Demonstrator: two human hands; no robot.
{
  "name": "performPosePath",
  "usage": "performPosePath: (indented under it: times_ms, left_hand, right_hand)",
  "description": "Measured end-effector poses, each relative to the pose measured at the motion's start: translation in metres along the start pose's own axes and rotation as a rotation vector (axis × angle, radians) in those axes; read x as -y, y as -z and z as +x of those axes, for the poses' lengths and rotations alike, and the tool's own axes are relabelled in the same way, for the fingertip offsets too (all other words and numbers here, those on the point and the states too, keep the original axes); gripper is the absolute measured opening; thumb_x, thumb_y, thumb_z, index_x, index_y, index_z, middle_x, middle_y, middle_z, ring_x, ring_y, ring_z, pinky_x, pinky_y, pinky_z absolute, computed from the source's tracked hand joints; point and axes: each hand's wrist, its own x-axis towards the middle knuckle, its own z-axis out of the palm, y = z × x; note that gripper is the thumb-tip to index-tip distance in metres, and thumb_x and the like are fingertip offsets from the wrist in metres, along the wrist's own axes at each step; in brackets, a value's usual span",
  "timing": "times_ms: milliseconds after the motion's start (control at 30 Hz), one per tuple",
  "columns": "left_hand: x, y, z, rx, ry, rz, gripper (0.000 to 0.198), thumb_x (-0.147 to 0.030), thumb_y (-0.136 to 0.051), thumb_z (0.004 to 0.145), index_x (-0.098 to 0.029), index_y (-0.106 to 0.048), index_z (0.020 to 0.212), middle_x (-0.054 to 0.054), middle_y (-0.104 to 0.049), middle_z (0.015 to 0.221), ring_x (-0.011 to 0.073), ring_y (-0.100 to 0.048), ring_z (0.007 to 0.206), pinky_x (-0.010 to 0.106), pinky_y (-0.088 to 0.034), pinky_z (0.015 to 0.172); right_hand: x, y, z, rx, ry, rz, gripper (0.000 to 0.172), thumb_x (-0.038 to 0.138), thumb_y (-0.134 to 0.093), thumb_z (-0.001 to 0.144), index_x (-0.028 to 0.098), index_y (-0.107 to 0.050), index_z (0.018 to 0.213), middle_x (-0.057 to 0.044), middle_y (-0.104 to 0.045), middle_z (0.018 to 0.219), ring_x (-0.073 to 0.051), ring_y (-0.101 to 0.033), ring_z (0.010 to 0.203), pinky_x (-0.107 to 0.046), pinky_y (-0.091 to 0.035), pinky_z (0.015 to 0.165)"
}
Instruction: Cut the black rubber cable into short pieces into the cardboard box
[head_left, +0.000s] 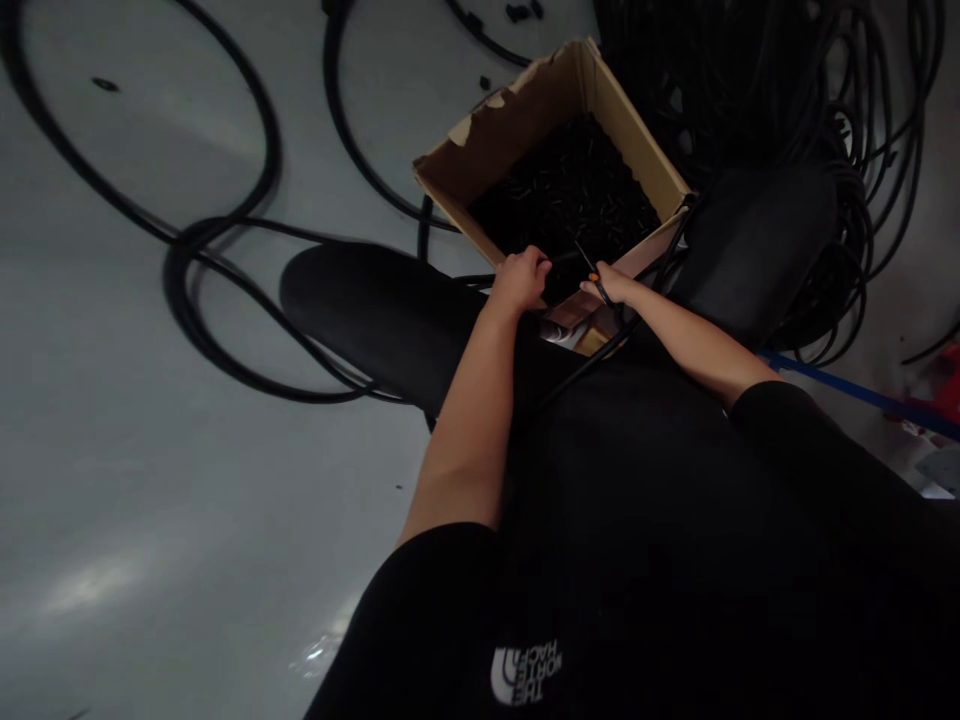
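My left hand (522, 280) is closed over the near left edge of an open cardboard box (634, 135), with fingers curled round a black cable (476, 282). Across from it, my right hand (611, 284) grips a small tool (594, 277) with an orange pivot, perhaps scissors or cutters, whose thin dark blade points up and left over the box. Many short black pieces (574, 190) fill the box bottom. The box stands between my knees, its top edge torn.
Thick black cable loops (225, 375) lie on the grey floor (150, 480) at left. A large heap of coiled black cables (795, 90) is at the upper right. A blue strap (847, 385) and a red object (946, 385) are at the right edge.
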Motion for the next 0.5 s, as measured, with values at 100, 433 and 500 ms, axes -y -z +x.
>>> performPosePath:
  times_ms: [100, 433, 500]
  left_hand:
    - [0.001, -0.002, 0.005, -0.115, -0.059, -0.178, 0.040, -0.034, -0.067, 0.123, -0.023, -0.077, 0.160, 0.022, -0.084, 0.162, 0.0389, -0.077, 0.161, 0.054, -0.057, 0.142]
    - [-0.007, -0.005, 0.012, -0.140, -0.022, -0.272, 0.029, -0.044, -0.070, 0.122, -0.019, -0.079, 0.133, 0.021, -0.090, 0.135, 0.0399, -0.088, 0.133, 0.050, -0.068, 0.126]
    - [-0.014, -0.010, 0.009, -0.117, -0.041, -0.259, 0.030, -0.045, -0.072, 0.122, -0.019, -0.079, 0.135, 0.021, -0.091, 0.137, 0.0400, -0.088, 0.135, 0.049, -0.068, 0.126]
  right_hand:
    - [0.006, 0.001, 0.003, 0.020, 0.011, -0.057, 0.038, 0.024, -0.094, 0.105, 0.021, -0.067, 0.132, -0.005, -0.076, 0.105, -0.030, -0.080, 0.111, -0.037, -0.070, 0.108]
    - [0.007, -0.016, 0.022, -0.011, 0.427, -0.181, 0.071, 0.026, -0.073, 0.104, 0.012, -0.059, 0.172, -0.023, -0.083, 0.154, -0.038, -0.081, 0.139, -0.057, -0.066, 0.132]
    - [0.001, -0.021, 0.026, -0.021, 0.503, -0.245, 0.073, 0.025, -0.068, 0.106, 0.007, -0.057, 0.177, -0.029, -0.079, 0.162, -0.042, -0.081, 0.142, -0.063, -0.067, 0.132]
